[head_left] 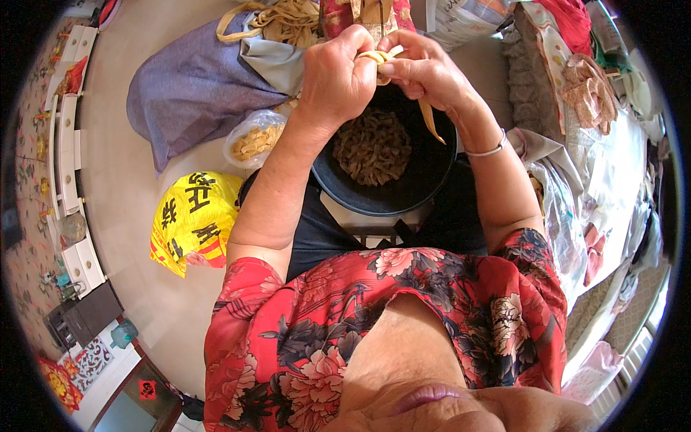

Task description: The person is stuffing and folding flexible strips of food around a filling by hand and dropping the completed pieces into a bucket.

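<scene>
Above a black basin [425, 196], both hands grip one flat, pale yellow strip [430, 117] that looks looped or knotted between them. My left hand [335, 75] is closed in a fist around one side of it. The fingertips of my right hand [426, 68] pinch the other side, and a loose tail hangs below that hand over the basin. Many small brown pieces [372, 147] lie in the basin, which sits between my knees. I cannot make out what the strip is made of.
Left of the basin are a blue-grey cloth bag [194, 90] with a bundle of similar strips [291, 25] at its top, a clear bag of yellowish pieces [257, 142] and a yellow plastic bag [194, 216]. Clear plastic bags [558, 216] and cloths line the right side.
</scene>
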`<act>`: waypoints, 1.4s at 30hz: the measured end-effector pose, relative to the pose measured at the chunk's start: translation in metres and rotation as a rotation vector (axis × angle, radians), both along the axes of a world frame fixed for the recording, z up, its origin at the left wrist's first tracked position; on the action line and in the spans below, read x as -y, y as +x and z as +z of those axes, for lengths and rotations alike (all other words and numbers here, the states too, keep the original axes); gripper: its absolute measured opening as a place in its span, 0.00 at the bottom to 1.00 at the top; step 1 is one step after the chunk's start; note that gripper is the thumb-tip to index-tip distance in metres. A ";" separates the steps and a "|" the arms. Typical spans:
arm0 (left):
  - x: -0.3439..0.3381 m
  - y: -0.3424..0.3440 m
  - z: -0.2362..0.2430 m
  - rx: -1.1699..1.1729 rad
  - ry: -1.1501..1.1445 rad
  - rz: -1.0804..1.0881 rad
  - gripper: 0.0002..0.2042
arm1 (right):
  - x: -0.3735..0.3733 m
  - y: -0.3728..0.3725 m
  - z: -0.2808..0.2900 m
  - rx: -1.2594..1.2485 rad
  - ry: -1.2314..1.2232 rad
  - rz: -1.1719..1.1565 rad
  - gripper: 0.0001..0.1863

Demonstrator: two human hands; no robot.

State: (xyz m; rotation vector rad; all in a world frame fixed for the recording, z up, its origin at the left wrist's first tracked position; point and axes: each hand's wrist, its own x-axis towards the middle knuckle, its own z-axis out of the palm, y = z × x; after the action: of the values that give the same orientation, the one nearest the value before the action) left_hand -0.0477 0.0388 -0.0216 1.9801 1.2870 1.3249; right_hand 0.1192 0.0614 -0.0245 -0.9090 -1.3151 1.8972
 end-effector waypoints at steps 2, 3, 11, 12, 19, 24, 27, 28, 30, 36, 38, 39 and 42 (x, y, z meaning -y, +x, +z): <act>0.001 0.002 -0.002 0.094 -0.140 0.046 0.03 | 0.007 -0.004 -0.004 0.044 0.231 -0.062 0.09; 0.000 0.001 -0.002 0.080 -0.177 0.048 0.04 | 0.009 -0.005 -0.005 0.068 0.347 -0.101 0.09; -0.003 0.001 0.006 -0.115 -0.021 0.153 0.06 | 0.000 0.014 -0.018 -0.589 -0.239 0.175 0.08; -0.003 0.001 0.006 -0.122 0.007 0.125 0.06 | -0.001 0.012 -0.019 -0.611 -0.242 0.177 0.09; 0.002 -0.003 0.017 -0.004 -0.189 -0.214 0.06 | 0.003 0.010 -0.014 -0.316 -0.069 -0.021 0.07; -0.004 -0.017 0.013 0.689 -0.621 -0.541 0.08 | 0.009 0.009 0.003 -0.448 -0.053 0.005 0.08; 0.000 -0.022 0.022 1.124 -0.708 -0.652 0.13 | 0.004 0.026 0.004 -0.213 0.308 -0.078 0.07; 0.002 -0.021 0.022 1.156 -0.724 -0.683 0.15 | 0.005 0.029 0.008 -0.133 0.378 -0.140 0.07; 0.002 -0.021 0.017 1.192 -0.750 -0.745 0.16 | 0.003 0.033 0.011 -0.145 0.353 -0.125 0.08; -0.008 -0.041 0.023 -0.091 -0.345 -0.114 0.15 | 0.000 0.038 0.001 0.110 0.343 -0.127 0.09; -0.012 -0.045 0.013 -0.398 -0.010 0.003 0.13 | -0.002 0.036 -0.002 0.224 0.419 -0.091 0.10; -0.010 -0.038 0.015 -0.413 0.016 -0.049 0.13 | -0.003 0.036 -0.004 0.283 0.485 -0.073 0.10; 0.002 -0.010 0.015 -0.444 0.127 -0.219 0.16 | 0.003 0.027 0.001 0.378 0.540 0.023 0.11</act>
State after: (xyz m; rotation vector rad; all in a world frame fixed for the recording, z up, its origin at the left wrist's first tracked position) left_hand -0.0578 0.0365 -0.0071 2.5215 1.1416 0.9137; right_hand 0.1466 0.0580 -0.0231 -0.9845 -1.9405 1.3047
